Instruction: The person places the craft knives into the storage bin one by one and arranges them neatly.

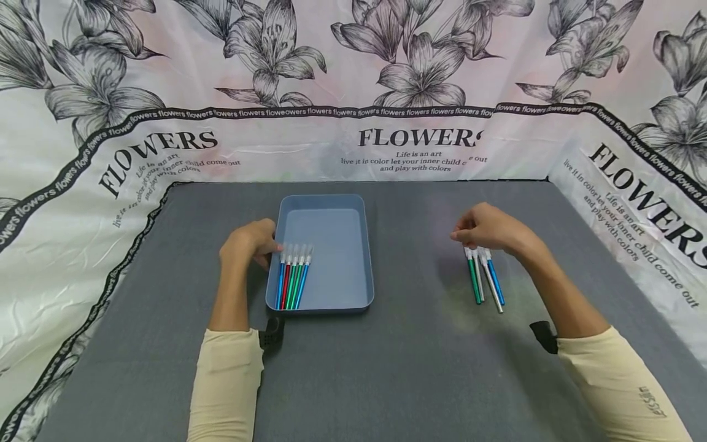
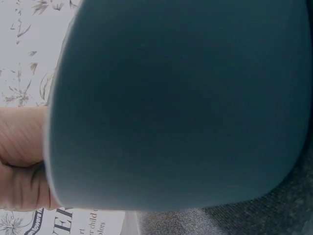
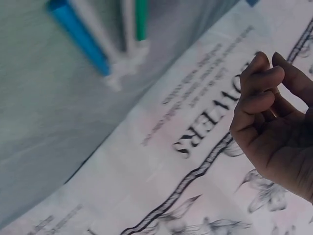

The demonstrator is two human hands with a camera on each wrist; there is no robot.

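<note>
Only the right wrist view shows it: right fingers (image 3: 264,81) loosely curled, holding nothing, four pens (image 1: 491,279) near them! Left fingers (image 1: 269,247) grip the tray (image 1: 339,258), five pens (image 1: 293,282) inside, just beside them.

Grey tabletop (image 1: 420,368) below the fingers (image 1: 463,236). White cloth (image 1: 298,147) beyond the fingers, also out to either side. On it, farthest from fingers: black line-drawn flowers (image 1: 422,73); then black lettered band (image 1: 331,112); nearer, FLOWERS lettering (image 1: 417,137).
</note>
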